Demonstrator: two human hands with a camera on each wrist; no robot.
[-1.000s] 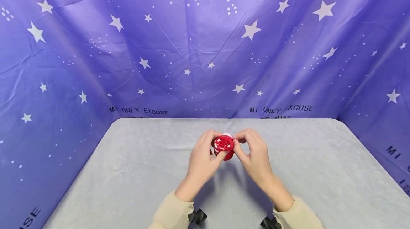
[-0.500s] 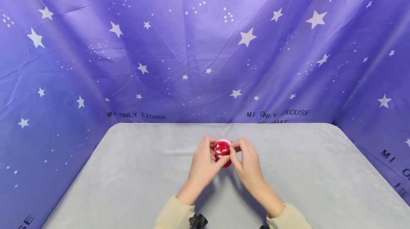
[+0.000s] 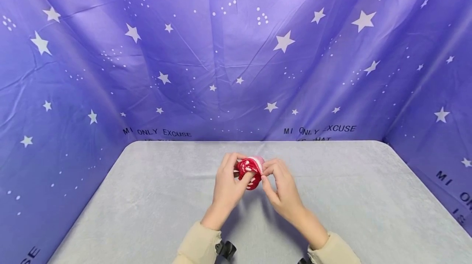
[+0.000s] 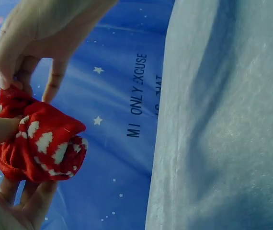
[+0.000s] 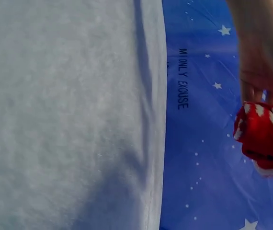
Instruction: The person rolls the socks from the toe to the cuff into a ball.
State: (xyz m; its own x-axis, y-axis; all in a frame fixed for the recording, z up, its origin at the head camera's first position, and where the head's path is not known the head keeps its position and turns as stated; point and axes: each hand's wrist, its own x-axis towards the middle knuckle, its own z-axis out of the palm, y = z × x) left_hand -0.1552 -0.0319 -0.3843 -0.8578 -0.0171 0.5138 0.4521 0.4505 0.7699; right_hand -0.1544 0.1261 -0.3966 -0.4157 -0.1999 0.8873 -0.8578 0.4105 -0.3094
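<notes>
A bundle of rolled-up socks (image 3: 245, 167), red with white patches and a pink and white edge, is held above the table between both hands. The left hand (image 3: 225, 192) grips it from the left, its thumb pressed into the front of the roll. From the right, the right hand (image 3: 285, 194) pinches the edge of the fabric between thumb and fingers. In the left wrist view the right fingertips tug a corner of the socks (image 4: 45, 148) upward. Only part of the socks (image 5: 263, 136) shows in the right wrist view, at its right edge.
A grey cloth-covered table (image 3: 147, 198) lies beneath the hands. Behind and at both sides hangs a purple curtain (image 3: 199, 51) with white stars and black lettering. A black wrist device (image 3: 226, 250) shows by the left sleeve (image 3: 199, 244).
The head view has tilted slightly. The left thumb has pushed further into the socks, and the right hand has drawn their edge outward, so more pink and white shows.
</notes>
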